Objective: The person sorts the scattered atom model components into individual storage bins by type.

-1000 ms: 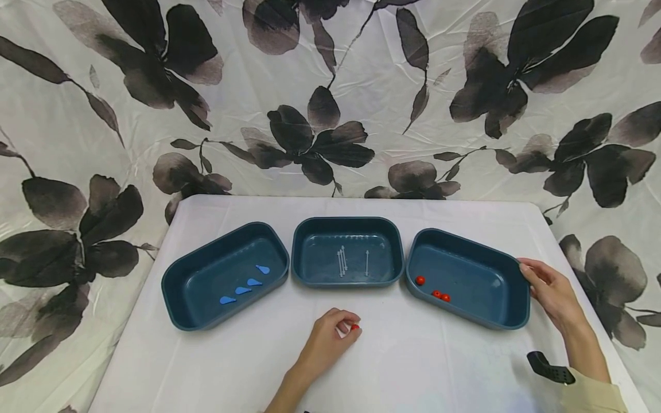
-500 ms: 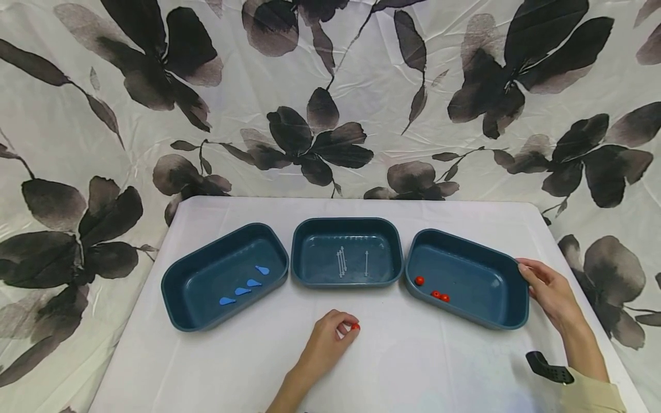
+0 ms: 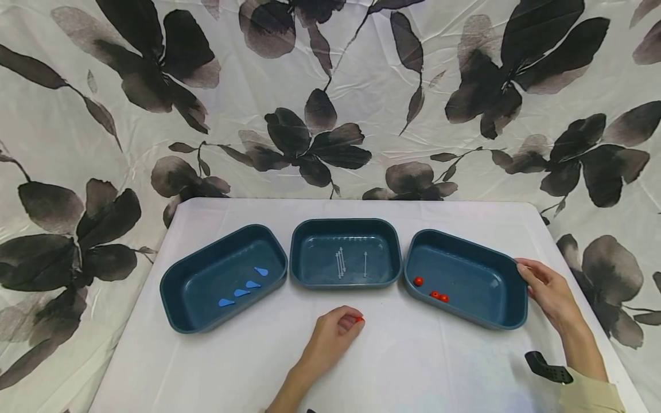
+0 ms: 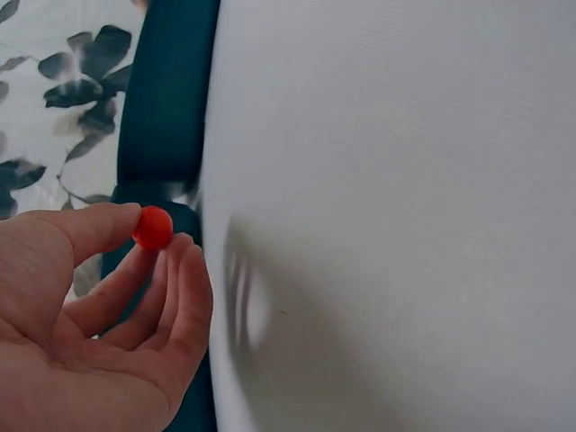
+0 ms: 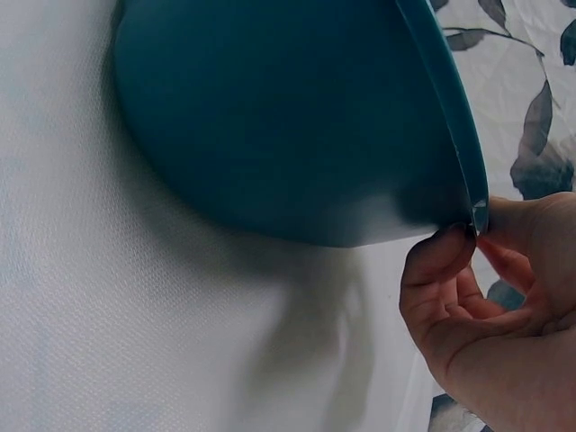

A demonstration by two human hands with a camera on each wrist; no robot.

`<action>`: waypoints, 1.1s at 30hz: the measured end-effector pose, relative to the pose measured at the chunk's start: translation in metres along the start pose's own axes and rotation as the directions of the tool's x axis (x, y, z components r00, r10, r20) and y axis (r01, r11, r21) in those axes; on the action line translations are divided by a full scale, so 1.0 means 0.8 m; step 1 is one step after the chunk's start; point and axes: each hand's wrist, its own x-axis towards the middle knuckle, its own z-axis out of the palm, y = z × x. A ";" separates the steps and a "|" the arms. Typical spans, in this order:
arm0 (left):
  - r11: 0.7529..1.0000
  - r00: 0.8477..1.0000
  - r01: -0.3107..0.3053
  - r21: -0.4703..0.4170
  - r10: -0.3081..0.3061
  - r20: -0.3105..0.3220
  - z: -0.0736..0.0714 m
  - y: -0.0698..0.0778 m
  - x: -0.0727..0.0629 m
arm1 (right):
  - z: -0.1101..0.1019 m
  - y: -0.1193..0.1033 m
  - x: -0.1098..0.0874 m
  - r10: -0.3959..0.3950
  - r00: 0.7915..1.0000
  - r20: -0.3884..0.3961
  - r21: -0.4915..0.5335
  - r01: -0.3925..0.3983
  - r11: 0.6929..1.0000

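My left hand (image 3: 330, 341) is over the white tabletop, in front of the middle tray. Between its thumb and forefinger it pinches a round red bead (image 4: 153, 229), the other fingers curved loosely below in the left wrist view. At the right, my right hand (image 3: 555, 295) grips the rim of the right blue tray (image 3: 477, 287) with thumb and fingers; the right wrist view shows the pinch at the tray's edge (image 5: 478, 211). Inside that tray, near its left end, lie a red bead (image 3: 418, 281) and two more red beads (image 3: 439, 296) side by side.
The middle tray (image 3: 346, 283) holds several thin pale rods (image 3: 341, 263). In the left tray (image 3: 196, 318) lie several blue teardrop-shaped pieces (image 3: 241, 292). A black strap (image 3: 548, 368) shows by the right wrist. Floral cloth hangs behind the table.
My left hand has shifted slightly up with the bead, which now shows less between its fingertips. My right hand stays at the tray rim, and the tray contents look unchanged.
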 end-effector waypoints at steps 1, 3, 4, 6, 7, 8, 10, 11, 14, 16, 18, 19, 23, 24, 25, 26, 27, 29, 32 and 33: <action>1.000 1.000 0.000 -0.011 0.000 0.001 0.000 0.001 0.001 | 0.000 0.000 0.000 0.000 1.000 0.000 0.000 0.000 1.000; 0.999 1.000 -0.001 -0.038 0.001 0.008 0.001 0.004 0.003 | 0.000 0.001 0.000 -0.004 1.000 0.000 0.001 0.004 1.000; 0.999 1.000 0.000 -0.053 0.000 0.012 0.001 0.006 0.004 | 0.000 0.001 -0.001 -0.006 1.000 0.001 0.004 0.006 1.000; 0.997 1.000 0.011 -0.078 -0.010 0.021 0.001 0.011 0.006 | 0.000 0.001 -0.001 -0.010 1.000 0.002 0.009 0.010 1.000; 0.995 1.000 0.015 -0.094 -0.013 0.027 0.001 0.013 0.007 | 0.000 0.002 -0.001 -0.013 1.000 0.002 0.010 0.013 1.000; 0.994 0.999 0.022 -0.108 -0.019 0.032 0.001 0.015 0.008 | 0.000 0.002 -0.001 -0.015 1.000 0.002 0.012 0.015 1.000; 0.991 0.999 0.030 -0.130 -0.025 0.039 0.001 0.020 0.011 | 0.000 0.002 -0.001 -0.018 1.000 0.003 0.018 0.018 1.000; 0.990 0.999 0.032 -0.139 -0.027 0.040 0.001 0.023 0.012 | 0.000 0.002 -0.001 -0.018 1.000 0.002 0.019 0.018 1.000; 0.986 0.999 0.033 -0.164 -0.027 0.041 0.003 0.030 0.017 | 0.000 0.001 -0.001 -0.018 1.000 0.001 0.018 0.018 1.000; 0.983 0.999 0.034 -0.180 -0.027 0.040 0.003 0.035 0.020 | 0.000 0.001 -0.001 -0.016 1.000 0.000 0.014 0.016 1.000; 0.981 0.999 0.033 -0.191 -0.026 0.041 0.004 0.039 0.024 | -0.001 0.001 -0.001 -0.013 1.000 0.000 0.008 0.013 1.000; 0.980 0.999 0.034 -0.195 -0.026 0.041 0.004 0.041 0.025 | -0.001 0.001 -0.001 -0.012 1.000 0.000 0.006 0.012 1.000; 0.977 0.999 0.036 -0.212 -0.027 0.043 0.004 0.048 0.032 | -0.001 0.001 -0.001 -0.010 1.000 0.004 0.009 0.010 1.000; 0.976 0.999 0.035 -0.216 -0.026 0.043 0.005 0.050 0.034 | -0.002 0.001 -0.001 -0.010 1.000 0.004 0.012 0.010 1.000; 0.975 0.999 0.034 -0.219 -0.025 0.043 0.005 0.052 0.036 | -0.002 0.001 0.000 -0.011 1.000 0.006 0.013 0.011 1.000; 0.974 0.999 0.036 -0.225 -0.027 0.044 0.005 0.053 0.038 | -0.002 0.000 0.000 -0.012 1.000 0.006 0.014 0.012 1.000; 0.973 0.999 0.036 -0.230 -0.026 0.046 0.005 0.055 0.040 | -0.002 0.001 0.000 -0.013 1.000 0.007 0.015 0.013 1.000; 0.969 0.998 0.035 -0.243 -0.024 0.049 0.006 0.060 0.043 | -0.002 0.001 -0.001 -0.015 1.000 0.008 0.015 0.015 1.000; 0.967 0.998 0.035 -0.252 -0.022 0.052 0.007 0.066 0.049 | -0.002 0.001 -0.001 -0.019 1.000 0.006 0.010 0.019 1.000; 0.967 0.999 0.029 -0.253 -0.017 0.050 0.007 0.068 0.051 | -0.001 0.001 -0.002 -0.022 1.000 0.006 0.010 0.022 1.000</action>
